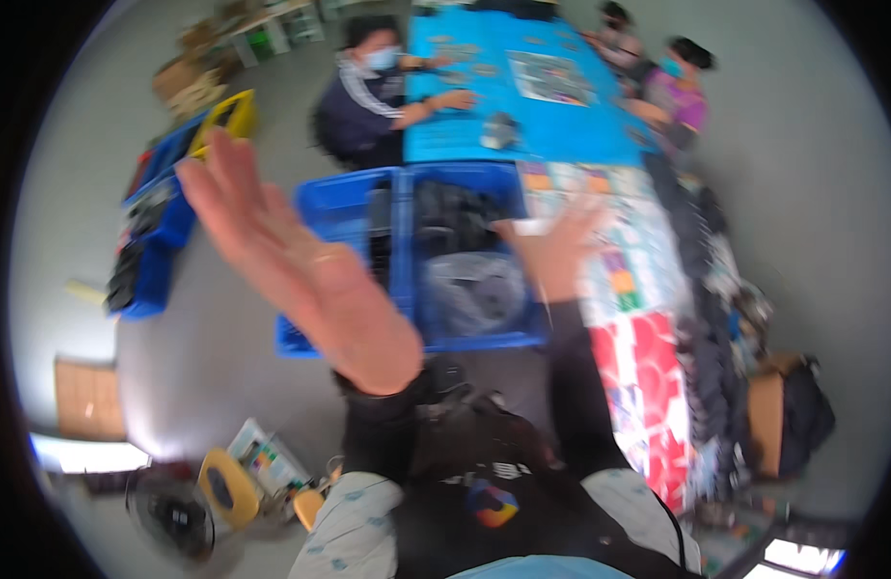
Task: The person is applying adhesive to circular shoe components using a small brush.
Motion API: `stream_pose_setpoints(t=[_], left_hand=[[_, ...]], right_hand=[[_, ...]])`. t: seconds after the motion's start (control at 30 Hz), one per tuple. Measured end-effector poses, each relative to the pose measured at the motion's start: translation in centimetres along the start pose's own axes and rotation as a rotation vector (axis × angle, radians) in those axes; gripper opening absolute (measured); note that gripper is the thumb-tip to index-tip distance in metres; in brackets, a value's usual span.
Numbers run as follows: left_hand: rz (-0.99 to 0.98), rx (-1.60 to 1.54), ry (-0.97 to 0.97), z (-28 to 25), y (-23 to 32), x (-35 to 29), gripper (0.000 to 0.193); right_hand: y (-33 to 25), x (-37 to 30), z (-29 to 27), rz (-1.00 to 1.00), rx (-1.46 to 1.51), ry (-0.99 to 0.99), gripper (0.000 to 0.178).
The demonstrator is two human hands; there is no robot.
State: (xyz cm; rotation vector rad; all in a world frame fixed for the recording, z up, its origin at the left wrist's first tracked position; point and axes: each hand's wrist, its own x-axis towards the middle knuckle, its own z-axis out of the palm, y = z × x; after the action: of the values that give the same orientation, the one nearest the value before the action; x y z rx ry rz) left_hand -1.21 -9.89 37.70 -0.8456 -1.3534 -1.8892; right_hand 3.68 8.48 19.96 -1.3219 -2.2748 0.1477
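Observation:
My left hand (296, 261) is raised close to the camera, its fingers stretched out and nothing in it. It hangs over the left blue crate (334, 193), which holds a row of black pieces (380, 232). My right hand (558, 249), smeared by motion, has its fingers spread at the right side of the other blue crate (465, 174). A small white patch shows by its thumb; I cannot tell what it is. That crate contains dark parts (453, 214) and a clear plastic bag (476, 289) with dark contents.
Ahead stands a table with a blue cover (571, 135), where three people in face masks sit. A table with a patterned cover (643, 357) runs along my right. Blue bins (148, 280) and a yellow bin (238, 116) stand at left. A fan (175, 516) is lower left.

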Motion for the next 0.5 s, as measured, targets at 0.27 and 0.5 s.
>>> stream_pose_setpoints(t=[0.27, 0.5], left_hand=[[-0.704, 0.137, -0.570, 0.4, -23.2, -22.2, 0.057], [-0.671, -0.827, -0.421, 7.4, 3.1, -1.7, 0.068]], right_hand=[[1.5, 6.2, -22.8, -0.402, 0.463, 0.992, 0.121], [-3.8, 2.6, -6.1, -0.359, 0.198, 0.359, 0.129]])
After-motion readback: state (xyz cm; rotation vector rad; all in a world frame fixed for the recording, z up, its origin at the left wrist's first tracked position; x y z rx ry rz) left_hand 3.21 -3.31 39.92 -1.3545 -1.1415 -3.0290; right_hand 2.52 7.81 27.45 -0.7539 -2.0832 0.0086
